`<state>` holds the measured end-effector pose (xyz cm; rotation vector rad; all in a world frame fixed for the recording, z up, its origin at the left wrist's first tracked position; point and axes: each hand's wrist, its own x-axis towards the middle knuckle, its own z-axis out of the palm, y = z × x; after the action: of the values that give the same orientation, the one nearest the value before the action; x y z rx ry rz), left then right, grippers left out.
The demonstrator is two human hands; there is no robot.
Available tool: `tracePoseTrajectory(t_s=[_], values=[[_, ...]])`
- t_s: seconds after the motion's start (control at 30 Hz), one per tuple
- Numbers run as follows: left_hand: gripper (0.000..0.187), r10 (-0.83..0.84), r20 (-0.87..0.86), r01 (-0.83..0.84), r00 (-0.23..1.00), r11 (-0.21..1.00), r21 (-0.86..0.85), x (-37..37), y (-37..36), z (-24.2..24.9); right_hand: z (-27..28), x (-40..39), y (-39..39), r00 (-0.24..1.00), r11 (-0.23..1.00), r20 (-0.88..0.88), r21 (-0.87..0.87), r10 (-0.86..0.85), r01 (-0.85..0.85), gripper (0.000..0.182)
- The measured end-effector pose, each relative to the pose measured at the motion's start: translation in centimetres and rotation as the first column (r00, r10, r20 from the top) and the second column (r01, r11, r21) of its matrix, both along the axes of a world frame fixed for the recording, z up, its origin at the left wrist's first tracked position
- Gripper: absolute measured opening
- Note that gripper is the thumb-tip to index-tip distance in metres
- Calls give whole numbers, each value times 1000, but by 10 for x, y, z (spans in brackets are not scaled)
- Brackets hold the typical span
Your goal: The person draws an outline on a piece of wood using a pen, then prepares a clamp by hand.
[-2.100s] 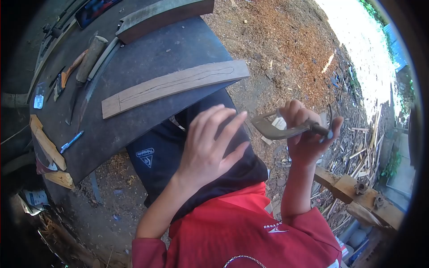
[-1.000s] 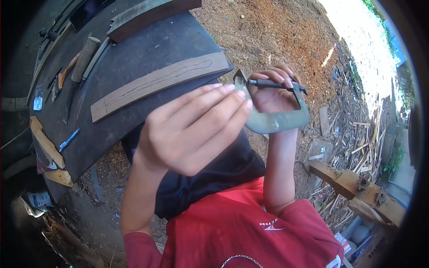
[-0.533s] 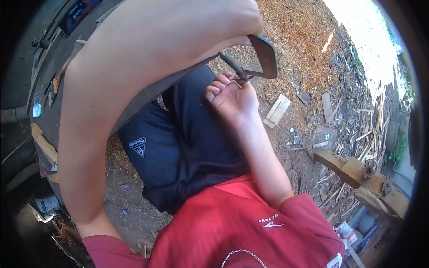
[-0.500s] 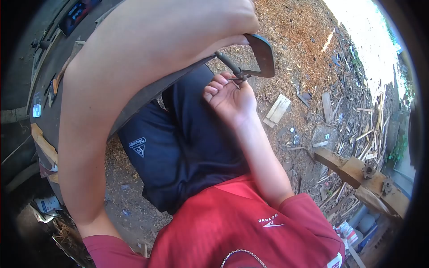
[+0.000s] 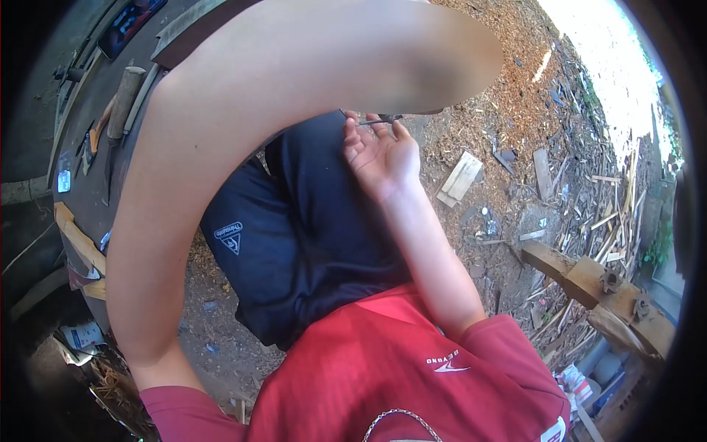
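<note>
Right hand (image 5: 381, 163) touches the thin bar of a clamp (image 5: 392, 118) at twelve o'clock.
Its grip is loosely open, palm up; the left hand (image 5: 458, 59), at one o'clock, is blurred, so its grip I cannot tell. Tabletop (image 5: 87, 197) lies at ten o'clock, partly behind the left arm (image 5: 173, 177).

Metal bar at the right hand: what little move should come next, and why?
Probably a small, gentle turn of the thin metal bar with the right hand. Its fingers and thumb are already at the bar, which looks like a screw's handle. The left arm hides what lies above, so I can't tell which way.
</note>
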<state>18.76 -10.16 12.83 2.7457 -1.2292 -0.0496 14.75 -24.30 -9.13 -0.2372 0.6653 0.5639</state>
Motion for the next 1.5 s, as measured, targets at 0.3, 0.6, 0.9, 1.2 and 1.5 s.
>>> tracePoseTrajectory(t_s=[0.3,0.6,0.9,1.2,1.5], values=[[14,79,-75,-81,994,996,-35,6,0,-23,-10,9,-20,967,961,233,-275,100,-33,43],[20,102,-78,-107,992,992,-62,-2,-9,-4,-17,7,-23,895,922,316,-326,315,-210,40],[23,60,-20,-63,998,970,-236,6,1,-3,-21,13,-66,634,603,356,-766,686,-222,42],[25,111,-3,-106,994,942,-317,-7,-11,2,4,5,-70,645,572,449,-820,618,23,34],[31,423,-588,-569,690,818,-80,2,-42,25,25,-1,-61,643,500,411,-865,646,51,26]])
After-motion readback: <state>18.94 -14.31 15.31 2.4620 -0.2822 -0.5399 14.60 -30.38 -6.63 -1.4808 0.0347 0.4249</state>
